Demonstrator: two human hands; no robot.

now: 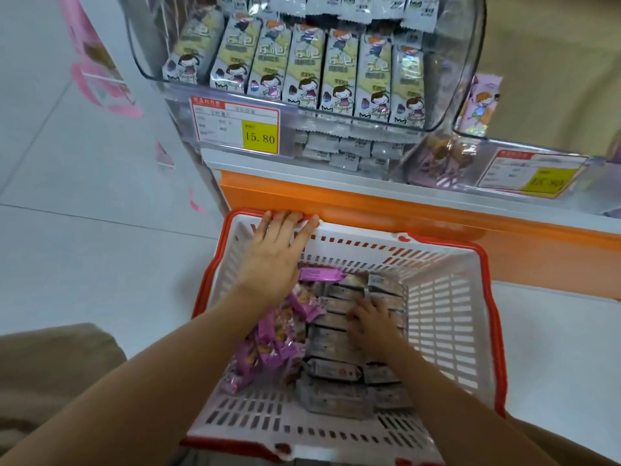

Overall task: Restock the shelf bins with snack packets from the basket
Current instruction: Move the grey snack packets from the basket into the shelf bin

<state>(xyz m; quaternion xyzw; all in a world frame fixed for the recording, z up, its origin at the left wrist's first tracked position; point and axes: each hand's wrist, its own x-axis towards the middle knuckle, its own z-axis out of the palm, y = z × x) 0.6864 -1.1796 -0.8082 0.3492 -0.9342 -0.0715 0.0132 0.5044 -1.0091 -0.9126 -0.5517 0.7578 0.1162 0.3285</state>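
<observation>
A white slatted basket with a red rim stands on the floor below the shelf. Inside lie several grey snack packets stacked on the right and purple packets on the left. My left hand rests on the basket's far rim, fingers straight over the red edge. My right hand is down in the basket, its fingers curled onto the grey packets. Above, a clear shelf bin holds a row of upright cartoon-printed packets.
A second clear bin with purple packets sits to the right. Price tags hang on the shelf front, above an orange shelf edge. White floor lies to the left. A pink-printed panel stands at far left.
</observation>
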